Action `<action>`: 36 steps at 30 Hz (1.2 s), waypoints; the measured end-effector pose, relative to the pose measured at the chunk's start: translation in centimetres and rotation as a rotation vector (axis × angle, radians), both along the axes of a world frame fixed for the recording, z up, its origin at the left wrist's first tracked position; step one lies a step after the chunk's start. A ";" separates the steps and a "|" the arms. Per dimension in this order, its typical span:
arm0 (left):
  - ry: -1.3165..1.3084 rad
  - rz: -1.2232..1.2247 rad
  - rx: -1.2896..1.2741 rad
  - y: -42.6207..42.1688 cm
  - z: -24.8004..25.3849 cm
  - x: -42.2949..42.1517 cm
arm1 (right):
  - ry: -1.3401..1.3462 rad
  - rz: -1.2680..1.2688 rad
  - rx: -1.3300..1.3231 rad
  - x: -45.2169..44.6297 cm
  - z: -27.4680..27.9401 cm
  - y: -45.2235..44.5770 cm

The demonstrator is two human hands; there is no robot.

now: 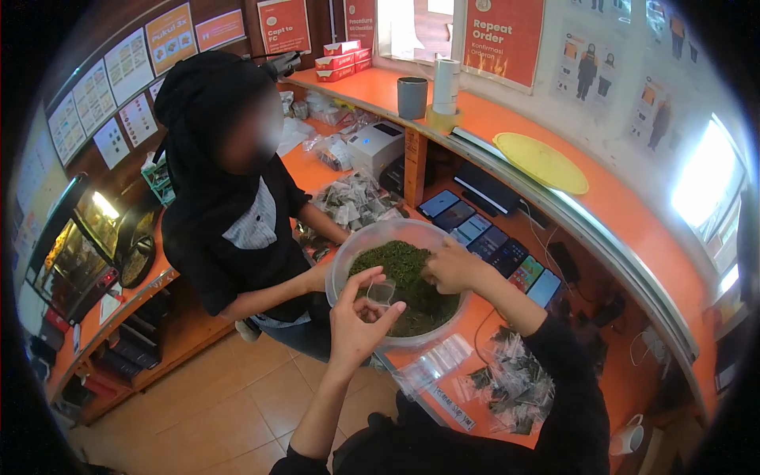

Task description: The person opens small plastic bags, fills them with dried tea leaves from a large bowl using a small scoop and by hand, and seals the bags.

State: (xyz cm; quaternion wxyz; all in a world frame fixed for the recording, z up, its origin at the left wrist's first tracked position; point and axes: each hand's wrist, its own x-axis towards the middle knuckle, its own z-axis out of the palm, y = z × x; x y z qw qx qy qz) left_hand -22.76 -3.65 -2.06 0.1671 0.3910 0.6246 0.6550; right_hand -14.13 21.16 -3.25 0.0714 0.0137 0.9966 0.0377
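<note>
A wide translucent plastic bowl (342, 261) holds a heap of chopped dark green leaves (393, 258). Over the bowl's near left rim, my left hand (353, 324) pinches a small clear plastic bag (382, 293) between thumb and fingers. My right hand (457, 267) reaches into the bowl from the right, its fingers bunched at the edge of the leaves; the fingertips are partly hidden. Just below the bowl lie flat clear bags (434, 362). Filled small packets (513, 384) are piled on the orange counter by my right forearm.
A co-worker (226, 182) in black stands across to the left, one hand (317, 279) at the bowl's rim, beside another packet pile (358, 198). Several phones (495, 245) lie under the raised orange shelf (602, 229). That shelf carries a yellow lid (541, 162) and a grey cup (412, 98).
</note>
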 end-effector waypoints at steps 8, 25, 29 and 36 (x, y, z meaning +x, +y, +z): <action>0.091 0.058 -0.067 0.2 0.6 -1.0 | 0.241 -0.009 -0.053 2.0 2.8 1.1; 0.329 -0.040 -0.307 6.7 -1.4 -1.6 | 0.600 -0.015 -0.040 2.8 11.6 -1.1; 0.493 0.015 -0.236 7.7 -2.0 -1.6 | 0.609 0.092 0.227 1.9 9.7 -4.4; 0.363 -0.012 -0.294 7.2 -0.8 -2.0 | 0.768 0.188 0.274 4.6 10.7 -6.7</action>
